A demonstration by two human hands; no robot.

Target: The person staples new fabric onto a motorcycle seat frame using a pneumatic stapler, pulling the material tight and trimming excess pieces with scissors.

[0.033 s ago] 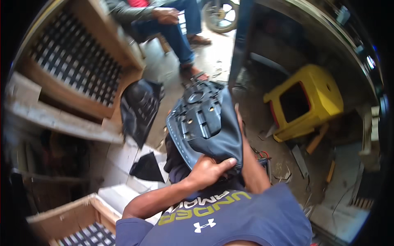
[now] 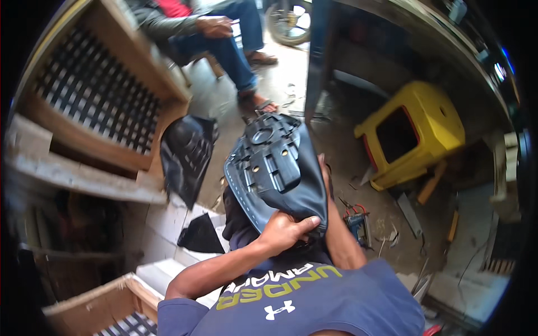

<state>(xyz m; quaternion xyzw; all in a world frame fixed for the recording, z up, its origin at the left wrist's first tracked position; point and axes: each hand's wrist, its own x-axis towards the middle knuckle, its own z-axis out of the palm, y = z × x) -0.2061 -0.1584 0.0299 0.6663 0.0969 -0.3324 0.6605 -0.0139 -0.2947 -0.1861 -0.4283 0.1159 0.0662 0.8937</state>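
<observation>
A motorcycle seat [image 2: 305, 168] lies upside down on my lap, its black plastic base [image 2: 269, 157] facing up. Black leatherette cover wraps round it, with a line of pale staples or stitches along the left edge. My left hand [image 2: 286, 228] grips the cover at the near end, thumb on top and fingers tucked under the edge. Along the seat's right side, my right hand [image 2: 325, 173] holds it; most of its fingers are hidden behind the cover. A blue tool with red parts, perhaps a staple gun [image 2: 357, 227], lies to the right of my right forearm.
A moulded black piece [image 2: 188, 145] and a black scrap [image 2: 202, 234] lie at left, near a wooden frame with woven webbing [image 2: 95, 89]. At right are a yellow plastic stool [image 2: 443, 120] and offcuts. A seated person [image 2: 241, 56] is ahead, with a motorcycle wheel [image 2: 288, 22] beyond.
The view has shifted slightly, so the surroundings sit a little further left and the blue tool shows more. Both hands keep the same hold on the seat.
</observation>
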